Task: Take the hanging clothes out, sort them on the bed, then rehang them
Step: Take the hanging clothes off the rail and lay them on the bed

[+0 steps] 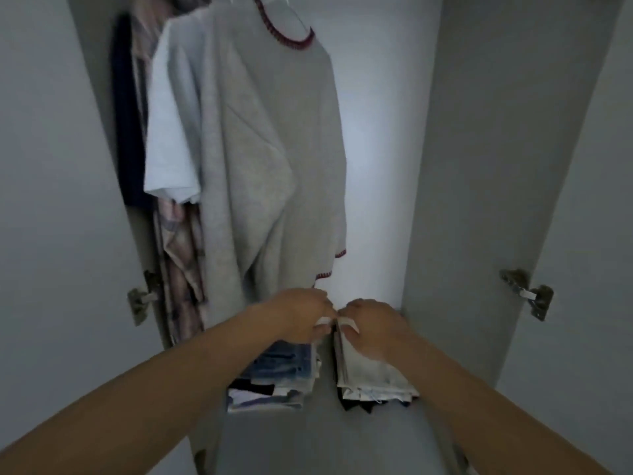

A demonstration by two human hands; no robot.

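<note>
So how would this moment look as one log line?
left hand, right hand: pinching white folded cloth | grey sweater: hanging

Dim grey wardrobe (pixel 479 166), doors (pixel 41 166) open

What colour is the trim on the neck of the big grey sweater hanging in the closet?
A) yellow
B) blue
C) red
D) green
C: the grey sweater has dark red stitching round its collar, and the same red shows along its hem and cuff.
</note>
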